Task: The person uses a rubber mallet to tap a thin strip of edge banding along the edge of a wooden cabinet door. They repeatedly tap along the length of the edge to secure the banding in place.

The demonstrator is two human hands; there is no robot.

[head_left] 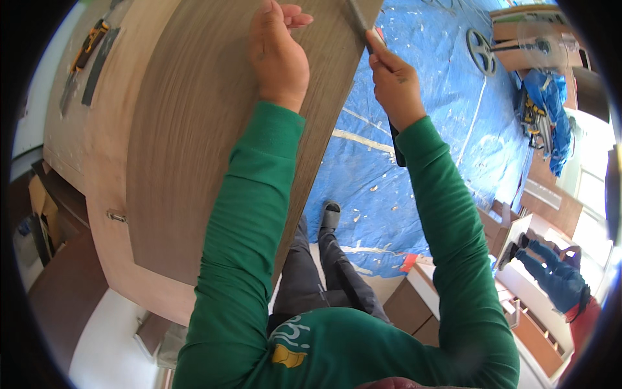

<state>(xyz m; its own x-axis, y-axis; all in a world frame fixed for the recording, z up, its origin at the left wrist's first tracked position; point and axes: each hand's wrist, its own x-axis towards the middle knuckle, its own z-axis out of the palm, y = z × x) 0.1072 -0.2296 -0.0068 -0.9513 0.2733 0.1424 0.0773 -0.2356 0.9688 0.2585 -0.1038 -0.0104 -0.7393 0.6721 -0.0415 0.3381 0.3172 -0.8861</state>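
At the top centre of the head view, my left hand (280,58) lies on a grey-brown wood-grain panel (172,129), its fingers loosely bent and apart, holding nothing. My right hand (395,81) grips a long, narrow tool (356,16), grey at the upper part with a dark lower end showing below the wrist. The tool runs along the panel's right edge at the top; whether it touches the edge is unclear. Under the panel is a pale wooden board (103,175) with a small metal hinge (117,216).
A yellow-black tool (91,45) lies at upper left. A blue sheet (363,175) covers the floor. At right are a standing fan (483,52), more tools (534,123) and wooden boards (544,214). Another person (557,279) in red and blue is at lower right.
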